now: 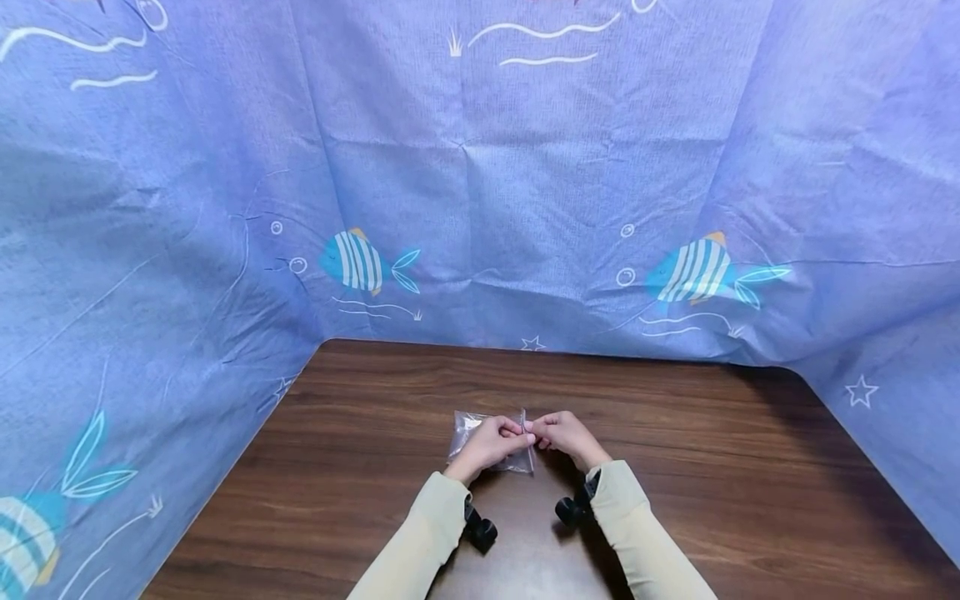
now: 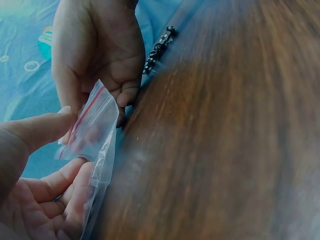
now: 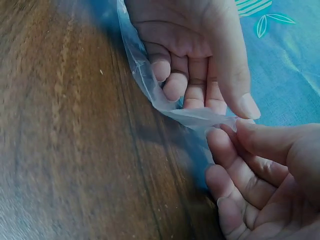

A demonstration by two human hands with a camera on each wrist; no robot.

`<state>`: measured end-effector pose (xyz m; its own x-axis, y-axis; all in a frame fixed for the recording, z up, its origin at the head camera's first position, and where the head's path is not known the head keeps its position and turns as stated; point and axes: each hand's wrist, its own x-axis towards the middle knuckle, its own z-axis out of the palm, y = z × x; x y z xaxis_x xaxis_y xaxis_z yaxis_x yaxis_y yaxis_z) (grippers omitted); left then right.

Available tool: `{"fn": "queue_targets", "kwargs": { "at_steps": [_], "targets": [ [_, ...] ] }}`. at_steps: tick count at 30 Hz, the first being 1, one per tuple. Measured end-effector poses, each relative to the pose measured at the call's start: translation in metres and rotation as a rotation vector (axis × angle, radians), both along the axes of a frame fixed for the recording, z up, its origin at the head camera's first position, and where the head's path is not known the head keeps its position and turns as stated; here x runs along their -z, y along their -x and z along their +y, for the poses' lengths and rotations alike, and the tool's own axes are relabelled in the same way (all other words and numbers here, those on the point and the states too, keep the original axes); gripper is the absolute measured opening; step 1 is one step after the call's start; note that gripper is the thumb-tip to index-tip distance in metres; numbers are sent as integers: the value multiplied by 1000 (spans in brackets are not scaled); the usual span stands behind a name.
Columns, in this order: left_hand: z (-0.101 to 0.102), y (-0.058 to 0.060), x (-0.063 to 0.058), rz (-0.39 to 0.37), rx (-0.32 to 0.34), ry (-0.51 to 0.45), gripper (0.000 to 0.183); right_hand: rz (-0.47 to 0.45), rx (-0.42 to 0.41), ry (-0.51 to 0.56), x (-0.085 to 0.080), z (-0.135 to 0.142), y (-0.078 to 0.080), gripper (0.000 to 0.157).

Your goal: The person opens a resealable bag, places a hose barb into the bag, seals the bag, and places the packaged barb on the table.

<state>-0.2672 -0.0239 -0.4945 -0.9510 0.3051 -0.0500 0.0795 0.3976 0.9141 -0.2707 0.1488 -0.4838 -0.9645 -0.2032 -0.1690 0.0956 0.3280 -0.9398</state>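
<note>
Left hand [image 1: 487, 444] and right hand [image 1: 567, 437] pinching a clear bag [image 1: 517, 462]
Both grip close together near its red stripe [image 2: 88, 113], probably to steady the limp film between them

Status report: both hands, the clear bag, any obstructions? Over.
Left hand, right hand: close together, pinching one edge. Clear bag between them, red strip near that edge. Nothing visibly in the way.
</note>
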Motion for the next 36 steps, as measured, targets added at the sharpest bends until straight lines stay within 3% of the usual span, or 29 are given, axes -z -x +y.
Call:
{"fn": "queue_targets", "kwargs": {
  "at_steps": [6, 16, 22, 36],
  "targets": [
    [-1, 0, 1, 16, -5, 19, 29, -6, -38, 18, 1, 1, 0, 30],
    [-2, -1, 1, 22, -22, 49, 22, -4, -40, 13, 5, 3, -2, 27],
    [-4, 0, 1, 63, 0, 78, 14, -8, -30, 12, 5, 2, -2, 25],
    [-5, 0, 0, 87, 12, 78, 14, 59, -37, -21, 0, 2, -5, 22]
  ]
}}
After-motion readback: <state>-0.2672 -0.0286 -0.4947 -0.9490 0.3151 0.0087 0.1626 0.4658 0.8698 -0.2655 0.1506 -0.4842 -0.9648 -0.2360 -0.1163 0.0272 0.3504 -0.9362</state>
